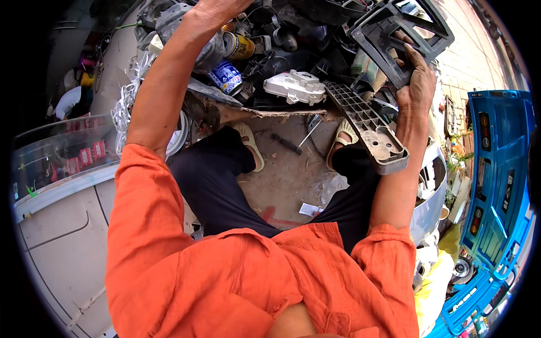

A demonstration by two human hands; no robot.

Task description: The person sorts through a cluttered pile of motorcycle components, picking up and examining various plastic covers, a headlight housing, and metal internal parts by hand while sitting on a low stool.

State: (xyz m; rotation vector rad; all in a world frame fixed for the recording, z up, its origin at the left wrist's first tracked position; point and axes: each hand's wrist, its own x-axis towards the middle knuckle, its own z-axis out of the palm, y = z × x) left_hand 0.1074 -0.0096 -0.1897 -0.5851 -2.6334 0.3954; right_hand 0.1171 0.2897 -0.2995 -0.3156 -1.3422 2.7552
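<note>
My right hand [418,76] grips a black plastic frame [380,48] by its lower right part, with fingers through the opening. Reaching to the top edge, my left hand [222,7] shows only its back, and the fingers are out of sight. Between my arms is a heap of scrap. In it lie a yellow can [239,46], a blue-and-white can [226,77] and a white plastic housing [295,87]. A long grey ribbed plastic piece [366,121] slants from the heap toward my right forearm.
A screwdriver [288,143] lies on the floor between my feet, near a piece of white paper [311,209]. At left stands a glass-topped cabinet [62,191], with a bundle of silvery strips [125,110] beside it. A blue truck bed [499,186] stands at far right.
</note>
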